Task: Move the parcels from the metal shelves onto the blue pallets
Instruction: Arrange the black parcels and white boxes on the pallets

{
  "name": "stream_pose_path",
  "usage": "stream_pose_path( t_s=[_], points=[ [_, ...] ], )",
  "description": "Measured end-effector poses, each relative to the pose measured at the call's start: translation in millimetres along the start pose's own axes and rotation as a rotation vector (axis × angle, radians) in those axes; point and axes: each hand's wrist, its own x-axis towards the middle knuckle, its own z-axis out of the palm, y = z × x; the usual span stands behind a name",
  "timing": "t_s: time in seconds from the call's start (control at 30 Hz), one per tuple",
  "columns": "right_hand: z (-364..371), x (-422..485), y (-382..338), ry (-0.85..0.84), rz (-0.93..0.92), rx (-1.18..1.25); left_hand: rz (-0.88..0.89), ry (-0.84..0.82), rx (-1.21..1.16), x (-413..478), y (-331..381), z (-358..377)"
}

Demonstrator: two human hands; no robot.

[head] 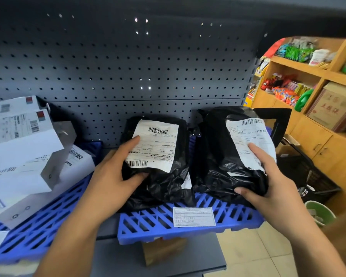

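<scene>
Left fingers (132, 141) grasp black parcel (164, 182); right fingers (256, 151) grasp second parcel (214, 152); white boxes (18, 176) beside, left.

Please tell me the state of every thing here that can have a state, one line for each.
left hand: grips left black parcel, thumb on its label.
right hand: grips right black parcel, thumb on its label.
left black parcel: crumpled, upright, bottom on blue pallet.
right black parcel: crumpled, upright, bottom on the same pallet.
white boxes: closed, piled tilted on the left.
</scene>
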Motion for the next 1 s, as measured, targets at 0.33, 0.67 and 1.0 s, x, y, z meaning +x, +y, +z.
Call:
stream_pose_path(
  t_s=[0.33,0.67,1.0],
  points=[
    [6.8,4.5,-6.3,-0.043,-0.037,-0.020,-0.028,-0.216,0.095,-13.7,8.7,-2.5],
    [11.6,20.6,-7.8,-0.116,-0.086,-0.123,-0.070,-0.111,0.131,-14.5,13.8,12.6],
    [16.1,38.6,-3.2,-0.166,-0.211,-0.080,-0.117,-0.047,0.133,-14.5,19.2,22.4]
  ],
)
